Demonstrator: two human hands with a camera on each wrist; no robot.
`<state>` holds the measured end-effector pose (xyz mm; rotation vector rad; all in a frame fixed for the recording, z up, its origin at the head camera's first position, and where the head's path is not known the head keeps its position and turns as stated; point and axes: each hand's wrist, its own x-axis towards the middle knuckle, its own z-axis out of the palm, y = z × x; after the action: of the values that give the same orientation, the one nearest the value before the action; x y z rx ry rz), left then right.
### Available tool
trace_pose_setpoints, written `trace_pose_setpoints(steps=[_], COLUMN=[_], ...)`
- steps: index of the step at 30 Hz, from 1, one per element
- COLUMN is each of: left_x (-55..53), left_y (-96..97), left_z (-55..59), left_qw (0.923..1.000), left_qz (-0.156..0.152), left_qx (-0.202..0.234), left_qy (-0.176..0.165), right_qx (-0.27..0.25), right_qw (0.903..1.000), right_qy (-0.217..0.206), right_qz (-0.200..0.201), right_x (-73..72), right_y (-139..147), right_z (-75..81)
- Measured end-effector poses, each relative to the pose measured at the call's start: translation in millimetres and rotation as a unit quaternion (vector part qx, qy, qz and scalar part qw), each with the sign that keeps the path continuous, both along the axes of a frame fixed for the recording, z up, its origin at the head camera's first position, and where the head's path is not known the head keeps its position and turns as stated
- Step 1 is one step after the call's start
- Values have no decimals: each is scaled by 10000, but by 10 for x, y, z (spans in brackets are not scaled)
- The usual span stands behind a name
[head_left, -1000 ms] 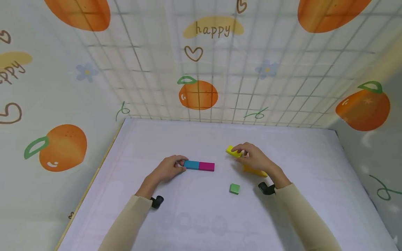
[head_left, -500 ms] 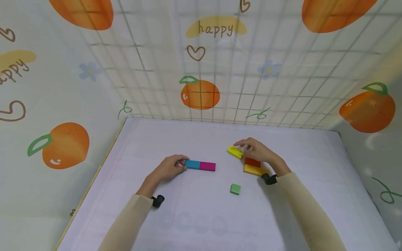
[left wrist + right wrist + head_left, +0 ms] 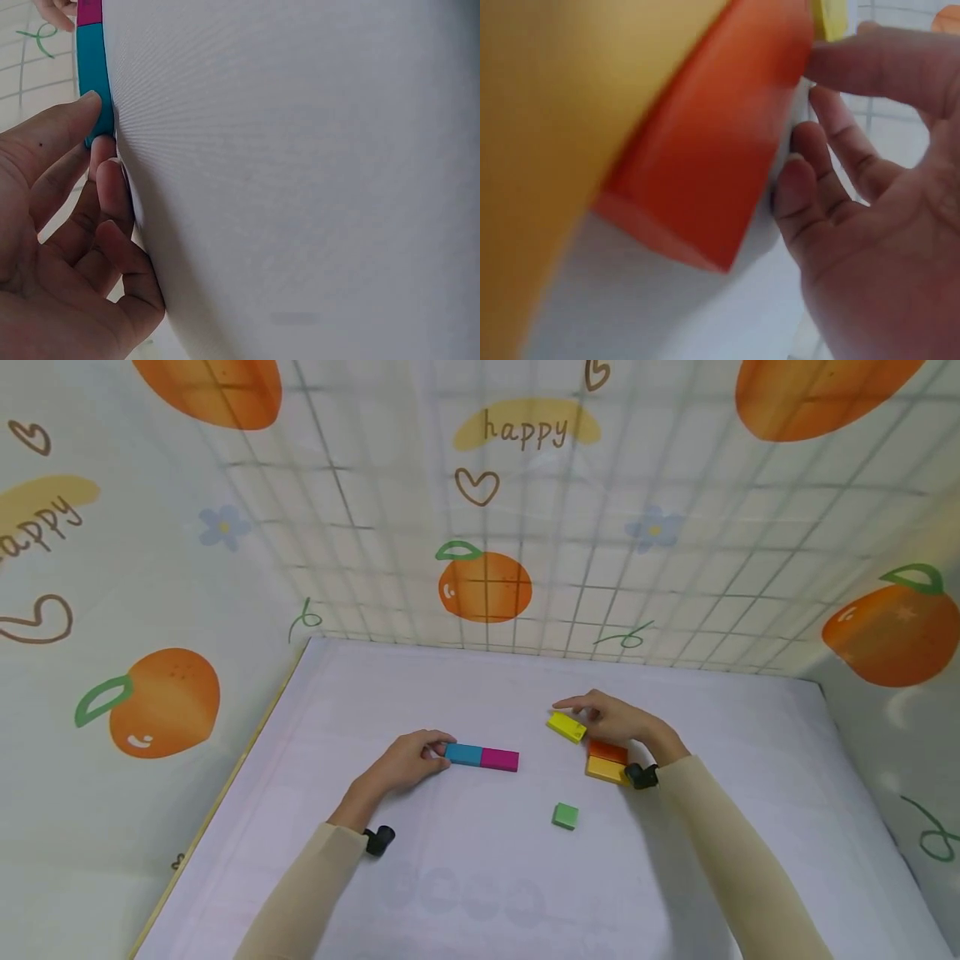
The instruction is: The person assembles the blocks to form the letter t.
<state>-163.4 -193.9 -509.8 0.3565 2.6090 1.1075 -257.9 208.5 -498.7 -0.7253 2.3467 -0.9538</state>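
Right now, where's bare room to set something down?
Bare: the white table between the flat magenta block and the patterned wall, and in front of the square green block. Crowded: around the right hand, by the flat yellow block, orange bar and amber bar.

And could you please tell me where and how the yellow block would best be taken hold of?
Probably by its left half, pinching both long edges from above: the yellow block is a narrow bar lying flat, its left end pointing away from the orange-red block near its right end.
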Motion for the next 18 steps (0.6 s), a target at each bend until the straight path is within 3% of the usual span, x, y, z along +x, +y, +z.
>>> trace_pose_setpoints(steps=[9, 18], left_x=[-3, -7], left_y=[2, -2], left_z=[-1, -1], left_qw=[10000, 10000], left_qz=[-3, -31], left_qx=[-30, -48], left_qy=[18, 21], right_qx=[147, 213], right_qw=[9993, 9994], right_qy=[-168, -183], right_qz=[295, 186], right_x=[-98, -77], right_y=[-36, -47], right_z=[-22, -12])
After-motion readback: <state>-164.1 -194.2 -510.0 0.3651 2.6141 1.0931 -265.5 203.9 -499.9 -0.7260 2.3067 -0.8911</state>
